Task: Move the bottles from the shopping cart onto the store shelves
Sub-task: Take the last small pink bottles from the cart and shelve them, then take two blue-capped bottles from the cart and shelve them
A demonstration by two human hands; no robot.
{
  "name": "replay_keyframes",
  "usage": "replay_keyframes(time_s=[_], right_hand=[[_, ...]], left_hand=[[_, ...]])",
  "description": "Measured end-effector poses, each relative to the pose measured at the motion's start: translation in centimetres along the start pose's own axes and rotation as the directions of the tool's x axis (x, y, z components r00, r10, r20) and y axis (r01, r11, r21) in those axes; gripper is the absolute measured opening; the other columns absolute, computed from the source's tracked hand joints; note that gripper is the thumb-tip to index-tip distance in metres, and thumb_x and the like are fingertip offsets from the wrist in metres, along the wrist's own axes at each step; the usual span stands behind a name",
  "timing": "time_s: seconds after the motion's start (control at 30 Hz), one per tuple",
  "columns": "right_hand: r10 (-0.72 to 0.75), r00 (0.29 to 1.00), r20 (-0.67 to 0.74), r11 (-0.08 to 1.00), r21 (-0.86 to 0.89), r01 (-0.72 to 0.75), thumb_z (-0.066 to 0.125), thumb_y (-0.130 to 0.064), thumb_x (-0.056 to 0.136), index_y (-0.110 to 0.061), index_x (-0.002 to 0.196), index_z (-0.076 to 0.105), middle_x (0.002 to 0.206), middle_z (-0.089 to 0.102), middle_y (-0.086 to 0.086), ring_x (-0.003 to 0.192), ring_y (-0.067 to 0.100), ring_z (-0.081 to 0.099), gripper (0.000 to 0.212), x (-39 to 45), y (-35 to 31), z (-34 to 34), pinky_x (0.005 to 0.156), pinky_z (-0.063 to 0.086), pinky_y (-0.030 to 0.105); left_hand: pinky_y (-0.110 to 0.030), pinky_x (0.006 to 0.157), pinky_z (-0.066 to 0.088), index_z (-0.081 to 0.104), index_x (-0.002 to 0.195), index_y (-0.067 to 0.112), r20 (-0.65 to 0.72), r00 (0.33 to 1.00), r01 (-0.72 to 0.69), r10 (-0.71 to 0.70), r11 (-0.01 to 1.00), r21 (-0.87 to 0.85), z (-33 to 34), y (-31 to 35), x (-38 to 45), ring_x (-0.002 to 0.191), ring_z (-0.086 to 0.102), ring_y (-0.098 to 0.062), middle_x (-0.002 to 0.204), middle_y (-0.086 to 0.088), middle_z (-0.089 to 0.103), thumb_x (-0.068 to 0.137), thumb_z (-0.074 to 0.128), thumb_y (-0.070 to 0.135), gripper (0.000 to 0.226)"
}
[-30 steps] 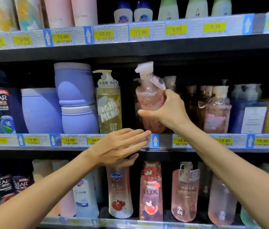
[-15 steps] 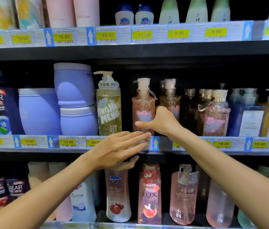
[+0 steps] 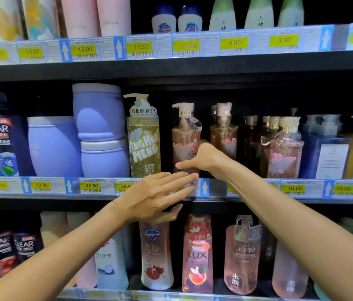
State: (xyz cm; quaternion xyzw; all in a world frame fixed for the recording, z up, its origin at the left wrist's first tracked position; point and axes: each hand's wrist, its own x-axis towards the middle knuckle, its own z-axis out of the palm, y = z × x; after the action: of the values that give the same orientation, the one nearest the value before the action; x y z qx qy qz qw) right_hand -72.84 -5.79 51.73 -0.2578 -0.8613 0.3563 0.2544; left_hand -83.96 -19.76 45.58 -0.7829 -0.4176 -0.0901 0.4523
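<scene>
A pink pump bottle (image 3: 185, 137) stands at the middle shelf's (image 3: 219, 189) front edge, gripped low by the right hand (image 3: 201, 158) (thumb forward); the left hand (image 3: 156, 195) hovers flat, fingers straight, before the price strip.

A pink pump bottle (image 3: 185, 137) stands upright on the middle shelf (image 3: 219, 187), beside a green bottle (image 3: 144, 137).

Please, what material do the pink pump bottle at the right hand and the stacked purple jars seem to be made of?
Pink pump bottle: probably clear plastic with a glossy finish; the pink liquid and petals show through, and its pump is opaque white.
Purple jars: probably opaque plastic with a matte, satin look; light spreads softly over them with no sharp reflections. Their paler lids look slightly shinier.
</scene>
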Motion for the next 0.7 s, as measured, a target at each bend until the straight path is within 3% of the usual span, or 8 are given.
replay_keyframes(time_s=[0.07,0.2,0.27,0.37,0.47,0.53,0.63,0.7], right_hand=[[0.050,0.999,0.022,0.993,0.105,-0.052,0.083,-0.025,0.072,0.000,0.089,0.056,0.090,0.058,0.001,0.097,0.021,0.053,0.041,0.1,0.4,-0.4,0.081,0.043,0.029],[0.051,0.994,-0.092,0.999,0.018,-0.049,0.087,-0.036,0.063,0.001,0.101,0.061,0.099,0.064,0.008,0.096,0.022,0.059,0.060,0.3,0.7,-0.1,0.079,0.049,0.031],[0.007,0.992,-0.127,0.994,-0.111,-0.021,0.084,-0.043,0.064,-0.003,0.087,0.060,0.085,0.063,0.005,0.083,0.020,0.060,0.052,0.5,0.6,0.2,0.070,0.050,0.029],[-0.029,0.990,-0.136,0.962,-0.272,-0.010,0.079,-0.050,0.069,-0.011,0.063,0.048,0.064,0.051,-0.001,0.062,0.015,0.051,0.051,0.9,0.0,0.8,0.051,0.039,0.024],[-0.027,0.989,-0.144,0.937,-0.348,-0.025,0.073,-0.055,0.073,-0.012,0.059,0.042,0.060,0.045,-0.002,0.056,0.014,0.045,0.055,1.1,-0.3,1.2,0.047,0.032,0.025],[-0.048,0.991,-0.125,0.934,-0.358,0.001,0.071,-0.054,0.076,-0.012,0.062,0.042,0.064,0.046,-0.002,0.066,0.017,0.049,0.053,0.8,-0.4,1.1,0.050,0.033,0.025],[-0.128,0.980,-0.152,0.952,-0.298,0.078,0.066,-0.052,0.082,-0.012,0.071,0.045,0.071,0.046,-0.004,0.069,0.014,0.047,0.046,-1.1,-0.5,-0.2,0.054,0.033,0.021],[-0.198,0.957,-0.214,0.959,-0.244,0.144,0.064,-0.047,0.085,-0.008,0.099,0.054,0.086,0.052,-0.003,0.081,0.014,0.051,0.043,-3.4,0.0,-1.7,0.064,0.038,0.020]], left_hand=[[-0.040,0.085,0.054,0.068,0.111,-0.002,-0.007,1.000,0.001,-0.001,1.000,-0.007,0.0,0.0,0.0,0.116,0.059,-0.031,0.132,-0.019,0.055,0.083,0.062,0.018,0.035],[-0.040,0.086,0.053,0.068,0.110,-0.003,-0.008,1.000,-0.002,0.002,1.000,0.003,0.1,0.0,0.0,0.115,0.060,-0.031,0.132,-0.020,0.055,0.084,0.061,0.018,0.034],[-0.039,0.088,0.053,0.068,0.111,-0.002,-0.003,1.000,0.000,0.000,1.000,0.008,0.1,0.0,0.0,0.115,0.060,-0.031,0.133,-0.019,0.055,0.084,0.061,0.019,0.035],[-0.038,0.090,0.052,0.058,0.119,0.002,-0.018,1.000,-0.008,0.008,1.000,0.000,0.2,-0.1,-0.1,0.114,0.060,-0.031,0.133,-0.019,0.054,0.085,0.060,0.019,0.038],[-0.038,0.091,0.052,0.053,0.119,0.004,-0.033,0.999,-0.003,0.004,1.000,0.004,0.3,-0.1,-0.1,0.114,0.060,-0.031,0.134,-0.018,0.054,0.086,0.058,0.020,0.038],[-0.039,0.087,0.053,0.061,0.116,0.001,-0.034,0.999,0.005,-0.005,1.000,0.002,0.3,-0.1,0.0,0.112,0.061,-0.031,0.134,-0.019,0.054,0.086,0.057,0.019,0.035],[-0.039,0.087,0.053,0.055,0.118,0.003,-0.033,0.999,-0.002,0.002,1.000,0.006,0.3,0.0,-0.1,0.111,0.062,-0.032,0.133,-0.019,0.054,0.087,0.056,0.020,0.036],[-0.040,0.087,0.054,0.060,0.116,0.001,-0.028,1.000,0.009,-0.008,1.000,0.024,0.1,0.1,0.0,0.110,0.062,-0.032,0.132,-0.020,0.055,0.085,0.059,0.019,0.036]])
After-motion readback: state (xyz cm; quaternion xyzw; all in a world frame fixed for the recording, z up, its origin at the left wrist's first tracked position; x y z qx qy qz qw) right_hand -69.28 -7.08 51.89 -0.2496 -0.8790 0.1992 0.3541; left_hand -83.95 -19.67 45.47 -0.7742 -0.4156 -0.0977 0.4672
